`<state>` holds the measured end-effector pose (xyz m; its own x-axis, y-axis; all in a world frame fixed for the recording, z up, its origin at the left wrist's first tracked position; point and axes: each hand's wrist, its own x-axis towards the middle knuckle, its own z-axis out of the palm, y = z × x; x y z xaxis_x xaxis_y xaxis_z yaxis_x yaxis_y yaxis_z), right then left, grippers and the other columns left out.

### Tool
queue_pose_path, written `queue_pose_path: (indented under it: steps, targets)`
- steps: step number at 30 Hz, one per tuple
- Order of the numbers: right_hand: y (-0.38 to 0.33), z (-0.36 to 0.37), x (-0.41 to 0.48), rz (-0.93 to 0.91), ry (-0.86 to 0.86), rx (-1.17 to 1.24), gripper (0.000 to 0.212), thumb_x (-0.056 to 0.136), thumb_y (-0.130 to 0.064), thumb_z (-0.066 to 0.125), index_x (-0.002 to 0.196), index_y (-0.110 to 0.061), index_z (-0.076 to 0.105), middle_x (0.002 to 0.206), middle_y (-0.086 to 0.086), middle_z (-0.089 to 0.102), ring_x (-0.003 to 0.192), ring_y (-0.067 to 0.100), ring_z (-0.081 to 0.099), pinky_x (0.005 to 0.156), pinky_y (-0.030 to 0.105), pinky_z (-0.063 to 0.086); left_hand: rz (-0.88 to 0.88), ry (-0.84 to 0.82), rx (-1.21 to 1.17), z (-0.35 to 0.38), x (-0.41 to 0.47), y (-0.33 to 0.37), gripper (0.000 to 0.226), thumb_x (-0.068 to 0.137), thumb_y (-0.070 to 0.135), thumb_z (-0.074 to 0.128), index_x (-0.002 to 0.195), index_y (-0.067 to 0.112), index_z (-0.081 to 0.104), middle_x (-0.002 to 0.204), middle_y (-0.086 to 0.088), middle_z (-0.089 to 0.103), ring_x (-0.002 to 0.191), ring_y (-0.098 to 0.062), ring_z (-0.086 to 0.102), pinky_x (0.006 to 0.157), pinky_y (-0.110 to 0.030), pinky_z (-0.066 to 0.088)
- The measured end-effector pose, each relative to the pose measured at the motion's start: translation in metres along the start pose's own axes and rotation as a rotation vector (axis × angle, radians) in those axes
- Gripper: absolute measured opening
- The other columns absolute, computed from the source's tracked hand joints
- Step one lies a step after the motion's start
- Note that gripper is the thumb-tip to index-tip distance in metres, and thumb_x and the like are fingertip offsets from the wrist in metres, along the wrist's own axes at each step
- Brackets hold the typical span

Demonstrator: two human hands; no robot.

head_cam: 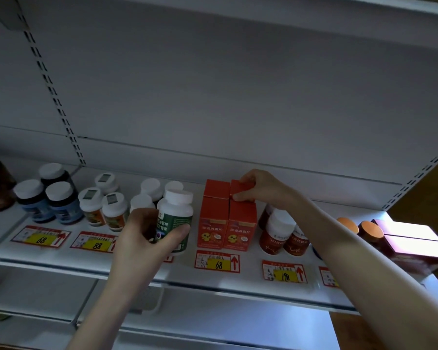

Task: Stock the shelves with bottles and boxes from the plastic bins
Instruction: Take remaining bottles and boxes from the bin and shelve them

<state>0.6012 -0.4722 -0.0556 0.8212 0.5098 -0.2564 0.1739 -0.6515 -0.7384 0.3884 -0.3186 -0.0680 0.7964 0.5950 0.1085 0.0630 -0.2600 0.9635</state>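
Both hands up at the shelf (185, 271), one on a bottle, one on a box!

Far left, dark blue-labelled bottles (61, 205) stand over a yellow tag reading 68 (41, 239). Next come white bottles with orange labels (114, 210) above a tag reading 88 (96, 245). The left hand (142, 238) is wrapped round a white-capped bottle with a green label (176, 213), upright at the shelf front, its Chinese print too blurred to read. Just beside it are four red boxes (214, 223) in a tight block, with a second 68 tag (218, 263) below. The right hand (261, 188) pinches the top of the rear right box (240, 189). Then come red-labelled bottles (276, 236) over a tag reading 198 (285, 275), orange-capped jars (371, 229) and maroon boxes (412, 246).
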Motion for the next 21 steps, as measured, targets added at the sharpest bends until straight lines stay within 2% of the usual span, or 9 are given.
queue_pose_path:
  steps: [3,7,8,10,13,15,17,21]
  targets:
    - [0.000,0.000,0.000,-0.004,-0.008,0.010,0.043,0.077,-0.013,0.073,0.114,-0.003,0.055,0.104,0.003,0.056,0.094,0.013,0.055,0.086,0.026,0.046,0.007,-0.008,0.014,0.000,0.001,-0.002,0.031,0.069,0.017,0.079,0.086,0.025,0.054,0.086,0.005,0.065,0.080,-0.010,0.062,0.064,-0.024,0.047]
    - [-0.001,0.000,-0.003,-0.036,0.004,0.014,0.023,0.084,-0.011,0.065,0.104,-0.001,0.063,0.096,0.004,0.061,0.079,0.007,0.056,0.077,0.020,0.046,0.013,-0.016,0.024,0.003,0.003,-0.005,0.032,0.069,0.020,0.079,0.090,0.021,0.055,0.086,0.005,0.066,0.081,-0.009,0.062,0.063,-0.024,0.046]
    - [-0.002,-0.001,-0.004,-0.045,0.007,0.013,0.020,0.085,-0.010,0.064,0.102,0.000,0.064,0.097,0.006,0.062,0.080,0.008,0.057,0.076,0.020,0.046,0.014,-0.017,0.025,0.003,0.003,-0.005,0.031,0.069,0.020,0.079,0.088,0.023,0.055,0.086,0.006,0.066,0.080,-0.009,0.062,0.064,-0.024,0.047]
    - [-0.005,-0.002,-0.007,-0.062,0.035,-0.028,0.021,0.087,-0.012,0.061,0.104,-0.002,0.064,0.104,0.006,0.061,0.094,0.012,0.056,0.083,0.023,0.044,0.023,-0.023,0.028,0.005,0.003,-0.003,0.032,0.068,0.021,0.079,0.085,0.026,0.053,0.085,0.008,0.065,0.079,-0.005,0.061,0.063,-0.022,0.046]
    - [-0.011,-0.001,-0.012,-0.191,0.235,-0.110,0.025,0.089,-0.013,0.057,0.114,-0.007,0.061,0.120,0.002,0.058,0.114,0.013,0.051,0.091,0.020,0.036,0.048,-0.049,0.006,0.009,0.002,0.001,0.033,0.068,0.017,0.079,0.084,0.027,0.052,0.083,0.009,0.064,0.072,0.003,0.061,0.057,-0.012,0.046]
    - [-0.023,0.004,-0.025,-0.299,0.341,0.007,0.019,0.090,-0.012,0.056,0.106,-0.007,0.065,0.112,0.004,0.064,0.102,0.012,0.059,0.086,0.019,0.043,0.062,-0.060,-0.004,0.011,0.002,0.004,0.033,0.067,0.015,0.079,0.083,0.026,0.052,0.081,0.008,0.063,0.071,0.007,0.060,0.058,-0.009,0.046]
    - [-0.038,0.012,-0.042,-0.349,0.300,0.154,0.013,0.090,-0.016,0.058,0.095,-0.010,0.068,0.095,0.004,0.068,0.085,0.010,0.062,0.080,0.023,0.049,0.075,-0.062,-0.006,0.014,0.001,0.006,0.035,0.066,0.015,0.080,0.082,0.026,0.050,0.080,0.008,0.063,0.070,0.008,0.059,0.057,-0.008,0.045]
    - [-0.060,0.027,-0.072,-0.408,0.114,0.162,0.017,0.087,-0.034,0.059,0.089,-0.020,0.068,0.085,-0.008,0.068,0.080,0.003,0.063,0.073,0.023,0.051,0.085,-0.060,-0.012,0.021,0.000,0.008,0.041,0.063,0.022,0.082,0.086,0.026,0.049,0.082,0.007,0.063,0.068,0.001,0.060,0.052,-0.011,0.044]
